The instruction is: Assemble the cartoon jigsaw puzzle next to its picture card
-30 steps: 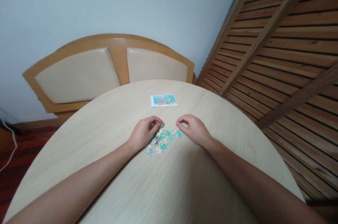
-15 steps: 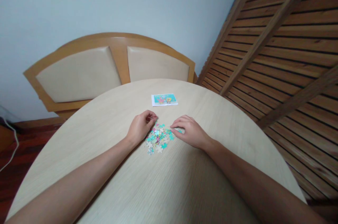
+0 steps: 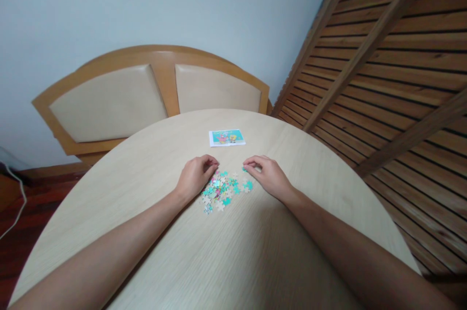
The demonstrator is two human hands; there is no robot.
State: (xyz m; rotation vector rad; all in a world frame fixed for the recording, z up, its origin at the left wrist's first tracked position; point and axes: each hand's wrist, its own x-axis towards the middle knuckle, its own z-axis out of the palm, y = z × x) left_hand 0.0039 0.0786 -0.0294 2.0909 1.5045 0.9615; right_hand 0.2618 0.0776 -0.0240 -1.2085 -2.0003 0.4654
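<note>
A loose heap of jigsaw puzzle pieces (image 3: pixel 219 193), teal, pink and pale-backed, lies on the round table between my hands. My left hand (image 3: pixel 196 175) rests at the heap's upper left edge, thumb and fingers pressed together; whatever they may hold is hidden. To the right of the heap, my right hand (image 3: pixel 268 175) pinches a small teal puzzle piece (image 3: pixel 244 169) between thumb and fingertips. A few other pieces (image 3: pixel 248 186) lie just below those fingertips. Beyond both hands sits a picture sheet (image 3: pixel 227 137) with pink and yellow cartoon figures on teal.
The round pale wood table (image 3: pixel 175 261) spans the lower view. Behind it stands a bench back (image 3: pixel 109 100) with cream padded panels against a white wall. A slatted wooden screen (image 3: pixel 383 66) leans along the right side.
My right hand has moved slightly right and away from the heap, and a teal piece now shows at its fingertips. Pieces formerly beneath it are uncovered. My left hand is nearly still.
</note>
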